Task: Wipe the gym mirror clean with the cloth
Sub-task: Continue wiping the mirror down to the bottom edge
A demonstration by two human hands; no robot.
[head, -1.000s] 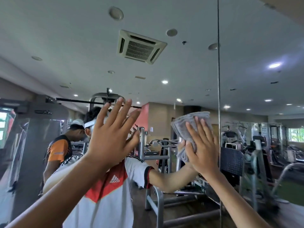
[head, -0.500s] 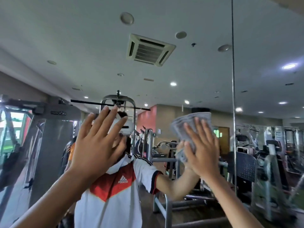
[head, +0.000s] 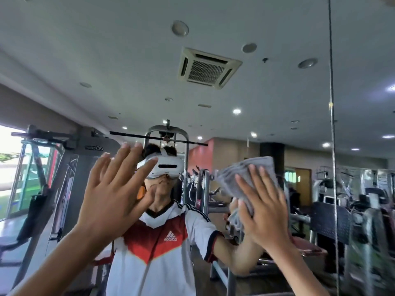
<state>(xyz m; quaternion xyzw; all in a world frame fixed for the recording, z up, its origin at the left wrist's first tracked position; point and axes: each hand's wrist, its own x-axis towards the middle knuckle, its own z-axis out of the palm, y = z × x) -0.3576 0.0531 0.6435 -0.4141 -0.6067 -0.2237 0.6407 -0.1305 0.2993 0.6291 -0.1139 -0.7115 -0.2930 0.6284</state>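
Forearms frame my view. My left hand [head: 115,189] is raised, fingers spread straight, holding nothing; I cannot tell if it touches the glass. My right hand [head: 264,210] presses the grey cloth [head: 245,175] flat against the mirror [head: 277,99], fingers straight, left of the panel seam [head: 331,124]. I judge that even palm pressure and overlapping passes toward that seam will work best.

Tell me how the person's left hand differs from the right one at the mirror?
The right hand presses a grey cloth flat on the mirror; the left hand holds nothing. The left hand reaches higher in the picture than the right hand. Both are raised, fingers straight, palms towards the glass.
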